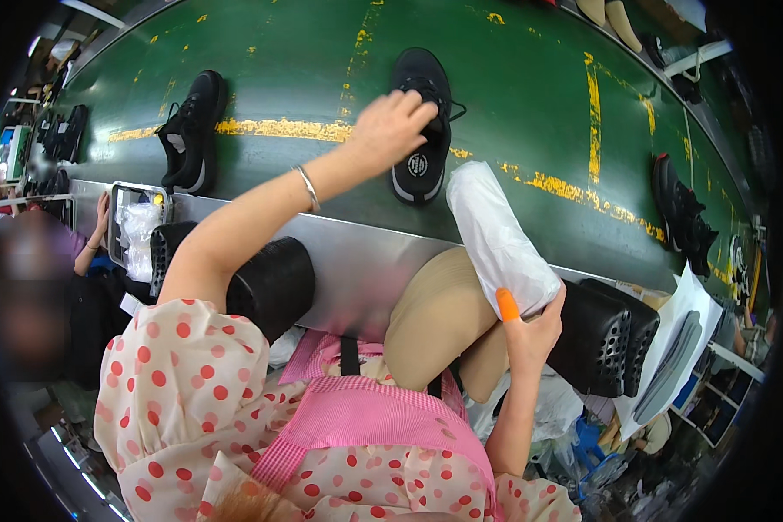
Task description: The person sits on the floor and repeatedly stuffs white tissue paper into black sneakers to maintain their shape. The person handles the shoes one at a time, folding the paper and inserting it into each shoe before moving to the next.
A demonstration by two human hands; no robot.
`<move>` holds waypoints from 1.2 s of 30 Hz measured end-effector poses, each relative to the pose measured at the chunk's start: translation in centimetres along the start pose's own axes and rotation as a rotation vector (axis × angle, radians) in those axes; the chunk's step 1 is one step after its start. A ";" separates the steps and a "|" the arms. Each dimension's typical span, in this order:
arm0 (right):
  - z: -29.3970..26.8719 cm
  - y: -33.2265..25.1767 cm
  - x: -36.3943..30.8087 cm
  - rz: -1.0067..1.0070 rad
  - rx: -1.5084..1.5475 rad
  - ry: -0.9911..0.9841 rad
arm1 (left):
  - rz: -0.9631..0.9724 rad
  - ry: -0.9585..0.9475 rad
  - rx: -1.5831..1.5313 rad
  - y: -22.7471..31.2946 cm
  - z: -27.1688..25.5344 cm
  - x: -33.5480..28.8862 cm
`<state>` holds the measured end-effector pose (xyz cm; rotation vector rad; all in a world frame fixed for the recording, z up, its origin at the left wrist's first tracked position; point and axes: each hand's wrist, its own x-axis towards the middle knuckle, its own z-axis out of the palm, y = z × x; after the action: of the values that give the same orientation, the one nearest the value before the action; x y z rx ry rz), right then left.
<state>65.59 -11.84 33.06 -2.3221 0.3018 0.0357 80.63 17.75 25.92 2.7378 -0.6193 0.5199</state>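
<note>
1. One black shoe [438, 144] lies on the green belt [296, 87], long axis running away from us, toe farthest.
2. Our left hand [390, 129] bends over its laces [420, 84]; whether it pinches anything, we cannot tell.
3. Our right hand [535, 335] grips a white wrapped bundle [500, 230], slanting away leftward.
4. At left, a tray [113, 226] holds clear plastic bags [139, 230].
5. We see a round pale mark [418, 164] inside the shoe.

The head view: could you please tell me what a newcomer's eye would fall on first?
Probably the green surface with worn yellow lines, sweeping across the upper part of the view. Near its middle lies a black shoe, the left hand over its laces. Right of centre, the right hand, its thumb in an orange cover, holds a white bundle.
</note>
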 end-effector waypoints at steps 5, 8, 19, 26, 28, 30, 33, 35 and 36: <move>0.7 -2.1 0.6 -0.140 -0.107 0.001 | 0.225 -0.067 0.147 -3.6 3.0 1.9; 1.6 -3.1 0.9 -0.273 -0.195 -0.007 | 0.111 -0.144 -0.005 -4.4 4.1 2.2; 6.9 -6.8 3.7 -0.409 -0.542 0.114 | -0.057 -0.342 -0.355 -4.0 3.4 3.8; 9.0 -6.8 8.2 -0.586 -0.504 0.036 | -0.115 -0.365 -0.363 -4.2 3.4 4.0; 10.2 -6.8 9.7 -0.622 -0.479 0.037 | -0.137 -0.338 -0.368 -4.2 3.5 4.1; 11.7 -6.9 10.7 -0.669 -0.451 0.065 | -0.156 -0.331 -0.394 -4.3 3.6 4.3; 15.4 -6.7 11.5 -0.698 -0.450 0.080 | -0.162 -0.277 -0.419 -4.1 3.7 4.4; 17.2 -6.6 12.0 -0.675 -0.403 0.063 | -0.163 -0.266 -0.442 -4.7 3.9 4.1; 18.1 -6.3 12.2 -0.664 -0.390 0.054 | -0.164 -0.279 -0.464 -5.2 3.9 3.9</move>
<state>80.10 2.77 23.44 -2.6972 -0.5015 -0.3222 87.43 19.49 22.98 2.3977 -0.4954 -0.0476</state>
